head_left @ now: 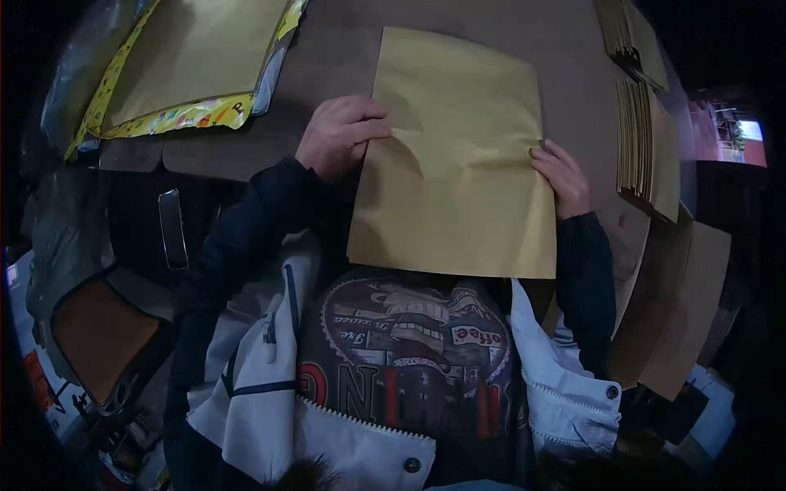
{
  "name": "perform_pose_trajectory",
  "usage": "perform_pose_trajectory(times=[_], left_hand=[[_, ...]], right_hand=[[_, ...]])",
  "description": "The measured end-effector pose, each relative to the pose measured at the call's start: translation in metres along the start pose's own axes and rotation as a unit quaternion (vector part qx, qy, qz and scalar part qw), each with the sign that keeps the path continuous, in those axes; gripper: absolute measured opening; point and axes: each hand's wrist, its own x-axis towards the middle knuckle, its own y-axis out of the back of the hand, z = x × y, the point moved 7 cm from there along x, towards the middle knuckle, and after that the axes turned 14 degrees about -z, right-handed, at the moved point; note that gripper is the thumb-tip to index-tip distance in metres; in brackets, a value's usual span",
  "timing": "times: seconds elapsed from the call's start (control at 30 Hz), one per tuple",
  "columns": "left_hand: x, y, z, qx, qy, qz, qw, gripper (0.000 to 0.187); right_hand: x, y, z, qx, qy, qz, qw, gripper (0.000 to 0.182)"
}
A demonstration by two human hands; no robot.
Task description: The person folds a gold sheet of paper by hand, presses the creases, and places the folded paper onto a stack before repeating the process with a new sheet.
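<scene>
— Left hand (340, 135)?
— Curled over the left edge of a gold sheet (458, 155), fingers folded onto its face, thumb probably tucked behind; gripping it.
— And the right hand (563, 176)?
— Pinching the sheet's right edge, fingertips bent on top, a small crease just beside them.
— Where exactly, that sheet?
— Flat-ish over the brown table (327, 57), lower edge hanging past the table's near side, above a printed shirt (409, 352) and white jacket (557, 385).
— Around it?
— Up left, another gold sheet lying on yellow patterned wrapping (164, 119). Right side, a stack of gold sheets (643, 139) standing on edge, or so it seems in the dim light; a second stack (630, 37) above it. Lower right, brown cardboard pieces (688, 303) leaning off the table. Far left, a chair with an orange seat (98, 335).
</scene>
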Motion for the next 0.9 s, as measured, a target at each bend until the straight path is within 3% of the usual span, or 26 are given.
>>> perform_pose_trajectory(times=[0.07, 0.1, 0.13, 0.17, 0.2, 0.27, 0.3, 0.33, 0.4, 0.43, 0.5, 0.57, 0.63, 0.67, 0.73, 0.77, 0.83, 0.9], left_hand=[[0.015, 0.033, -0.001, 0.004, -0.043, 0.064, 0.997, 0.016], [0.026, 0.053, -0.006, -0.073, -0.074, 0.076, 0.992, 0.015], [0.036, 0.068, -0.026, -0.25, -0.02, 0.062, 0.966, 0.015], [0.045, 0.078, -0.039, -0.418, 0.032, 0.044, 0.907, 0.014], [0.057, 0.111, -0.012, -0.095, 0.052, 0.05, 0.993, 0.016], [0.075, 0.149, -0.01, -0.081, 0.039, 0.124, 0.988, 0.017], [0.087, 0.164, -0.008, -0.203, 0.091, 0.086, 0.971, 0.017], [0.092, 0.171, -0.001, -0.2, 0.085, 0.086, 0.972, 0.017], [0.104, 0.17, 0.001, -0.424, 0.05, 0.063, 0.902, 0.034], [0.103, 0.161, -0.017, -0.352, 0.127, 0.044, 0.926, 0.028], [0.095, 0.111, -0.053, -0.458, 0.143, 0.105, 0.871, 0.05], [0.077, 0.058, -0.066, -0.428, 0.261, 0.009, 0.865, 0.053], [0.062, 0.024, -0.065, -0.388, 0.275, 0.045, 0.879, 0.054], [0.059, 0.015, -0.068, -0.39, 0.277, 0.041, 0.877, 0.054], [0.052, -0.004, -0.076, -0.451, 0.343, 0.011, 0.824, 0.054], [0.049, -0.015, -0.088, -0.451, 0.306, 0.01, 0.838, 0.041], [0.046, -0.018, -0.098, -0.439, 0.311, -0.018, 0.843, 0.032], [0.046, -0.023, -0.105, -0.425, 0.313, -0.052, 0.848, 0.024]], right_hand=[[0.012, 0.033, 0.0, 0.016, 0.021, 0.013, 1.0, 0.028], [0.023, 0.059, -0.006, 0.025, 0.057, 0.025, 0.998, 0.025], [0.027, 0.074, -0.008, 0.017, 0.057, 0.032, 0.998, 0.025], [0.028, 0.095, -0.001, 0.005, -0.004, 0.103, 0.995, 0.024], [0.027, 0.118, 0.003, -0.005, -0.064, 0.174, 0.983, 0.023], [0.041, 0.165, -0.005, 0.091, -0.109, 0.205, 0.968, 0.024], [0.045, 0.177, -0.009, 0.155, -0.107, 0.235, 0.953, 0.023], [0.049, 0.189, -0.014, 0.217, -0.101, 0.268, 0.933, 0.021], [0.055, 0.199, -0.015, 0.298, -0.083, 0.296, 0.904, 0.017], [0.058, 0.189, -0.007, 0.325, -0.113, 0.243, 0.907, 0.02], [0.059, 0.151, 0.013, 0.378, -0.143, 0.237, 0.884, 0.026], [0.048, 0.088, 0.042, 0.358, -0.266, 0.181, 0.877, 0.033], [0.049, 0.043, 0.043, 0.355, -0.354, 0.079, 0.862, 0.035], [0.043, 0.023, 0.045, 0.355, -0.358, 0.076, 0.86, 0.035], [0.043, -0.008, 0.041, 0.221, -0.312, 0.001, 0.924, 0.039], [0.037, -0.016, 0.043, 0.222, -0.315, -0.003, 0.923, 0.039], [0.039, -0.01, 0.013, 0.107, -0.093, 0.007, 0.99, 0.045], [0.032, -0.015, 0.011, 0.123, -0.077, 0.005, 0.989, 0.046]])
